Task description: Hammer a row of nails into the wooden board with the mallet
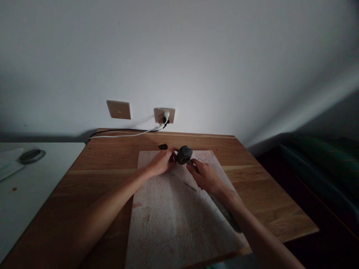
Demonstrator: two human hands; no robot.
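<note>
My right hand (206, 175) is closed around the handle of a hammer-like tool, just below its dark rounded head (184, 154). The handle (228, 216) runs back under my wrist toward the near right. My left hand (162, 161) rests on a pale wooden board (168, 216), its fingers pinched together right beside the tool's head. What they pinch is too small to make out. A small dark object (163, 147) lies on the table just beyond the board.
The board lies on a brown wooden table (252, 186) against a white wall. A switch plate (119, 109) and a socket (164, 115) with a plug and cables are behind. A white surface (33, 186) with a round dark item (31, 155) stands left.
</note>
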